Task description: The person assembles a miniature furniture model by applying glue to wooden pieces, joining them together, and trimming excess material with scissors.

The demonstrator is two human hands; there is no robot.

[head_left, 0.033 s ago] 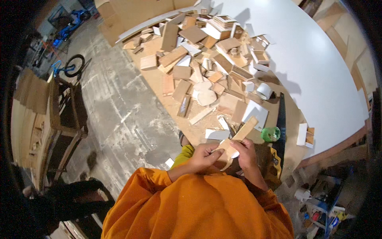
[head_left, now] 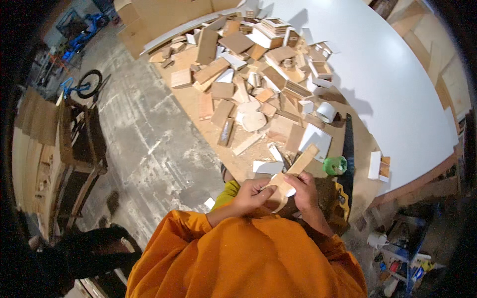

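Observation:
In front of my chest, both hands are closed on light wood. My left hand point(head_left: 252, 196) pinches the lower left part, thumb on top. Opposite it, my right hand point(head_left: 304, 190) grips with its thumb laid across the face. A flat wooden strip point(head_left: 304, 158) sticks out up and to the right between them. It overlaps another pale wood piece under my fingers; whether the two are joined I cannot tell. A small white patch shows below my right thumb. Just beyond the hands lie a white block point(head_left: 267, 167) and a green translucent container point(head_left: 335, 166).
Wood offcuts point(head_left: 238, 43) are heaped over the board ahead, with a heart-shaped piece point(head_left: 254, 120) among them. A handsaw point(head_left: 348, 144) lies to the right, near a white cup point(head_left: 326, 112) and a small white box point(head_left: 379, 166). A wooden bench point(head_left: 59, 164) stands at left.
The whole view has shifted very slightly, so the scene sits a little further left. My hands keep the same hold on the wood.

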